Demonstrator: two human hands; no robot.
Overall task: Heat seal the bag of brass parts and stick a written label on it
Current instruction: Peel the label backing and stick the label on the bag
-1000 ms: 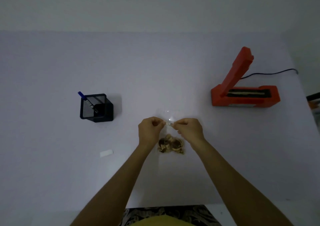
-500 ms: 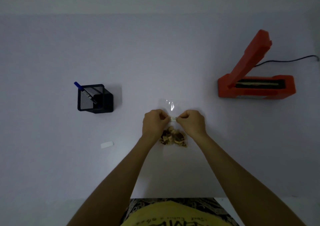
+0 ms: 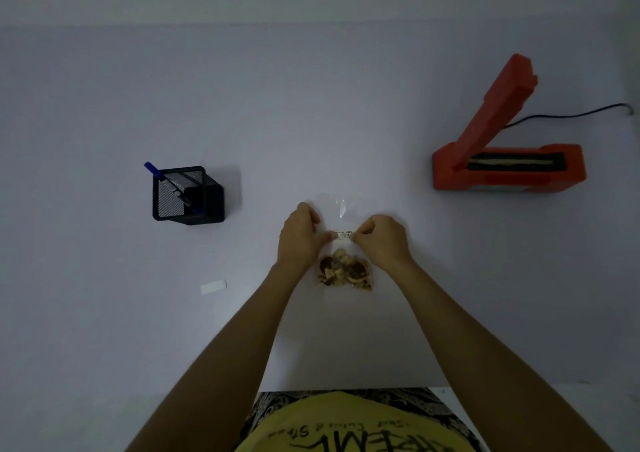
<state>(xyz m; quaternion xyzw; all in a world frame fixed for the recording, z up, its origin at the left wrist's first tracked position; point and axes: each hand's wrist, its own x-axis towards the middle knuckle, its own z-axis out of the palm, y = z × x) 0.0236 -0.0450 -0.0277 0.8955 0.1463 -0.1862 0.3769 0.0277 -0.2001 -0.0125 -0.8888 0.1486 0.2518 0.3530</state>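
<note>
A clear plastic bag [image 3: 341,205] lies on the white table with a heap of brass parts [image 3: 344,273] at its near end. A small white written label [image 3: 344,234] lies across the bag's middle. My left hand [image 3: 299,238] pinches the label's left end and my right hand [image 3: 382,240] pinches its right end, both with curled fingers. The bag's far end shows as a faint glint beyond my hands.
An orange heat sealer [image 3: 507,166] with its arm raised stands at the right, its black cable [image 3: 571,115] running off to the right. A black mesh pen holder [image 3: 187,195] with a blue pen [image 3: 154,170] stands at the left. A small white strip [image 3: 213,286] lies near it.
My hands have drawn slightly apart along the label, so more of it shows between them. The camera has tilted a little; the bag has stayed in place.
</note>
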